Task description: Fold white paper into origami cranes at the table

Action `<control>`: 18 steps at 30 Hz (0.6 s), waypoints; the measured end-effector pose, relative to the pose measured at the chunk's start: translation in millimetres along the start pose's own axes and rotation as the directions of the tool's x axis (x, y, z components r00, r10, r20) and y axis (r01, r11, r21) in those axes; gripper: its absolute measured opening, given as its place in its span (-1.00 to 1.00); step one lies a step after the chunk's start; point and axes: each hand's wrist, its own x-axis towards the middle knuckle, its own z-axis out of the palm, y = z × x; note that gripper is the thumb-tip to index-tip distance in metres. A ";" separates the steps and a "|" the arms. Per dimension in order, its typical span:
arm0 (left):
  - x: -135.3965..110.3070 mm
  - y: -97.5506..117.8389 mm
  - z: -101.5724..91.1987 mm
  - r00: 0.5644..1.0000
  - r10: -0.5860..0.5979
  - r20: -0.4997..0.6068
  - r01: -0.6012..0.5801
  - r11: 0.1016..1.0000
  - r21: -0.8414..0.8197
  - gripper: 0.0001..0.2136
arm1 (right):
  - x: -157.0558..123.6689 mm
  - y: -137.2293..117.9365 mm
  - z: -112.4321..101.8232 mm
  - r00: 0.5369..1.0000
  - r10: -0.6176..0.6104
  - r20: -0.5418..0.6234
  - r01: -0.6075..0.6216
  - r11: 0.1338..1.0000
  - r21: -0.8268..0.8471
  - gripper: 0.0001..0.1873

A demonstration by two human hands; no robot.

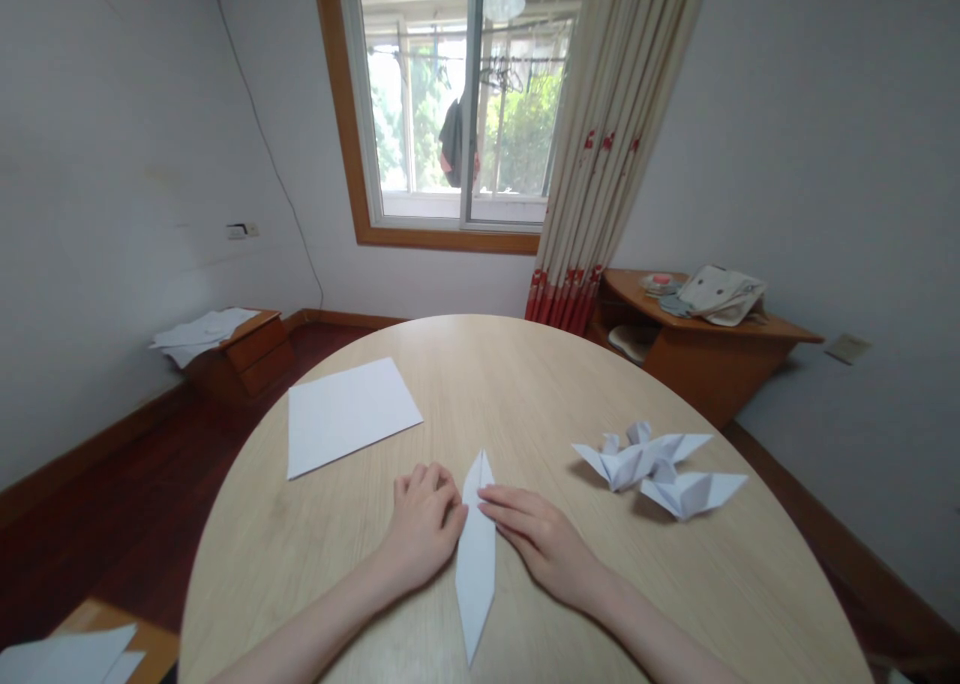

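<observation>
A long, narrow folded white paper (476, 559) with pointed ends lies on the round light-wood table (525, 384). My left hand (424, 529) is curled against its left edge, and I cannot tell whether it grips the paper. My right hand (544, 544) lies with its fingers extended, their tips on the right edge. A flat white paper sheet (349, 416) lies further left, beyond my left hand. Two folded white origami models (641, 459) sit to the right of my right hand, apart from it.
At the back right, a wooden corner desk (712, 364) holds a cloth bag (720, 294). A low wooden cabinet (251, 352) at the left has papers on it. More white papers (67, 656) lie at the bottom left corner. Dark wooden floor surrounds the table.
</observation>
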 end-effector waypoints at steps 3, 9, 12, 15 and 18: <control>-0.5 -1.2 1.2 1.000 0.001 -0.024 0.001 0.997 0.078 -0.85 | -0.9 3.5 1.4 1.000 -0.009 0.016 0.009 1.000 0.000 -0.61; -2.4 -3.5 1.3 0.997 0.045 -0.061 -0.034 0.986 0.161 -0.90 | 0.5 4.9 -0.6 0.998 -0.055 0.041 0.058 0.997 -0.058 -0.53; -1.2 -6.1 -0.2 0.996 0.058 -0.075 -0.052 0.996 0.073 -0.94 | 1.4 3.8 -0.9 0.997 -0.053 0.062 0.058 0.995 -0.083 -0.54; 2.0 -10.9 -2.2 0.987 0.135 -0.093 -0.146 0.982 -0.123 -0.94 | 1.8 2.0 -1.1 0.994 -0.060 0.091 0.070 0.991 -0.113 -0.53; 4.8 -16.5 -3.8 0.963 0.264 -0.043 -0.265 0.921 -0.286 -0.90 | 1.6 -0.5 -1.5 0.991 -0.057 0.121 0.074 0.987 -0.144 -0.51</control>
